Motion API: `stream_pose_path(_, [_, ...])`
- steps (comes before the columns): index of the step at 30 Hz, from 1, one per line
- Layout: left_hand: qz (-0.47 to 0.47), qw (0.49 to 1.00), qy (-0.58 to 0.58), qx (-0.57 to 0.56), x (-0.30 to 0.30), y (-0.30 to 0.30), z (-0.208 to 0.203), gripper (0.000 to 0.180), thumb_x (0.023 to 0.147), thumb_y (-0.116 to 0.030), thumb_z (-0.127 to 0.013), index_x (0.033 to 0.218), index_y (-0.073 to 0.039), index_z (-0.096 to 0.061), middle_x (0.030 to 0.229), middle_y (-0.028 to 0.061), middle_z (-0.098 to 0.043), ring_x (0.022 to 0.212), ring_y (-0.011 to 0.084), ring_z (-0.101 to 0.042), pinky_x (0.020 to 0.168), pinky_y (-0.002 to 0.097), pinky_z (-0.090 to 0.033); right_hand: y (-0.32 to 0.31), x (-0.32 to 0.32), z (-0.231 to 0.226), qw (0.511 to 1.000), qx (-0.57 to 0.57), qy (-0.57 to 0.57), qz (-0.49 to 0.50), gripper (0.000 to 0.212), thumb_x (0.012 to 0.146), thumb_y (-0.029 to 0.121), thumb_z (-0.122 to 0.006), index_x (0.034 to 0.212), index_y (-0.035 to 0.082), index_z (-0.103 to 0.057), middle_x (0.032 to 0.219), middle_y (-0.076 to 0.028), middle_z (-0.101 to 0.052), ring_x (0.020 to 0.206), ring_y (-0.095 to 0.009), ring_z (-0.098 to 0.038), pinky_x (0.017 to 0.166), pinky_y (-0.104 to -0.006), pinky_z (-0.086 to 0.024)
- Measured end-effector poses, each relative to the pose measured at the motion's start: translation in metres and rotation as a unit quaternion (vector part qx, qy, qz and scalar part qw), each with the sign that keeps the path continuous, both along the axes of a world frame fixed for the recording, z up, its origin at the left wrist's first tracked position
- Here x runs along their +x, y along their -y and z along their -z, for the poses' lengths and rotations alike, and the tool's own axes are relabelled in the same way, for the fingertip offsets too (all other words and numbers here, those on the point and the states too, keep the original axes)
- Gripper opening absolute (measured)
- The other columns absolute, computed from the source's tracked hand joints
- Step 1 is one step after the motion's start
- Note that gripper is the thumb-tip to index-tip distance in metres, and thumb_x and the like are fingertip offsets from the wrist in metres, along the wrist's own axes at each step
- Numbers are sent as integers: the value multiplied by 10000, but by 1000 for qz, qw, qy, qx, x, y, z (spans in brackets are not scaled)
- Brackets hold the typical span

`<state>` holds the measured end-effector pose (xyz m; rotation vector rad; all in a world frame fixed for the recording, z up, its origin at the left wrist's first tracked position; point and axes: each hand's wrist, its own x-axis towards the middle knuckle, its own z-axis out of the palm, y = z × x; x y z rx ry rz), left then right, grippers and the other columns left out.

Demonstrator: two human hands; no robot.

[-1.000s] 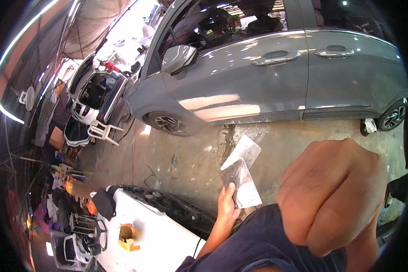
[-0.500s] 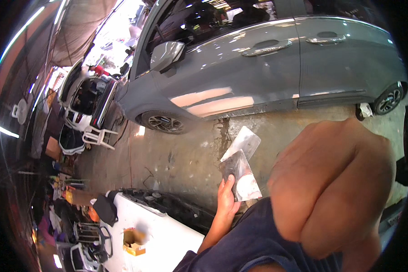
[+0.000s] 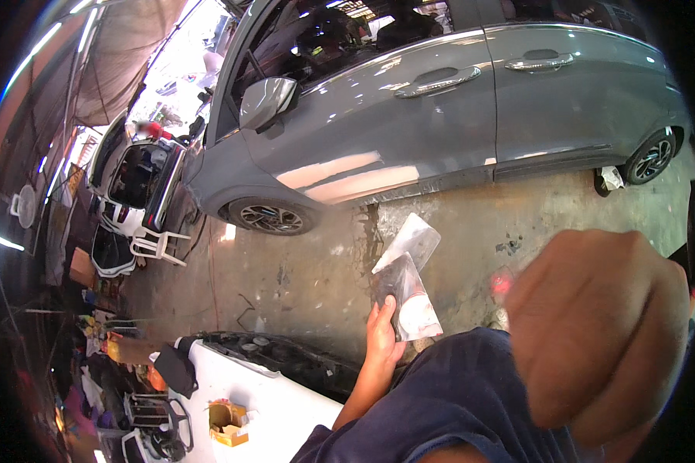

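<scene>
My left hand [image 3: 380, 333] is closed around two flat, thin putty spreaders, its thumb lying over the nearer one. That nearer spreader [image 3: 390, 284] is dark grey, with a whitish-pink smear of filler on its lower right part. Behind it the lighter, greyish-white spreader [image 3: 415, 238] sticks out at an angle toward the car. Very large and close to the camera on the right, my right hand [image 3: 598, 332] has its fingers folded. Whatever it may grip is hidden. Beyond both hands stands a grey car [image 3: 378, 131] with two pale filler patches [image 3: 355, 181] low on its front door.
A white car panel [image 3: 278, 409] lies at lower left, bearing an open cardboard box [image 3: 228, 423] and a black cap [image 3: 176, 372]. A white plastic chair [image 3: 160, 247] and another car with its back open [image 3: 143, 181] are farther left. Concrete floor [image 3: 301, 270] lies between.
My right hand has shifted right and slightly down, uncovering a red spot on the floor. The surroundings have slid slightly left in view. My left hand keeps its hold on the spreaders.
</scene>
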<state>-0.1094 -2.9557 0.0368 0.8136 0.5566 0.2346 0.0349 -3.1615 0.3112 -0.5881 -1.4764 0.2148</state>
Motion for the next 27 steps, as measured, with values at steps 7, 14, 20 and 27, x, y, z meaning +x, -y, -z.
stream_pose_path(7, [-35, 998, 19, -45, 0, 0, 23, 437, 1012, -228, -607, 1375, -26, -473, 1271, 124, -628, 1124, 264, -649, 976, 443, -535, -52, 10, 7, 957, -13, 253, 139, 268, 903, 209, -634, 649, 125, -640, 661, -56, -604, 491, -145, -522, 410, -271, -354])
stream_pose_path(14, [-5, 999, 0, -40, 19, 10, 33, 438, 1014, -223, -603, 1379, -21, -471, 1277, 122, -625, 1125, 260, -647, 981, 439, -529, -39, 6, 14, 950, -67, 257, 164, 224, 879, 191, -630, 664, 129, -642, 654, -52, -588, 519, -146, -525, 429, -268, -364])
stream_pose_path(20, [-22, 999, 4, -49, 6, 14, 16, 445, 1016, -227, -599, 1380, -8, -469, 1271, 133, -624, 1122, 247, -648, 989, 418, -524, -4, -11, 18, 947, -109, 213, 213, 187, 858, 175, -627, 678, 132, -644, 647, -48, -574, 543, -147, -528, 444, -266, -372])
stream_pose_path(27, [-47, 998, -20, -36, 7, 12, 24, 415, 1010, -258, -609, 1336, -23, -507, 1204, 125, -654, 1070, 256, -665, 944, 421, -543, 21, -31, 12, 916, -157, 214, 300, 145, 834, 157, -623, 693, 135, -645, 640, -44, -558, 571, -149, -532, 463, -264, -381])
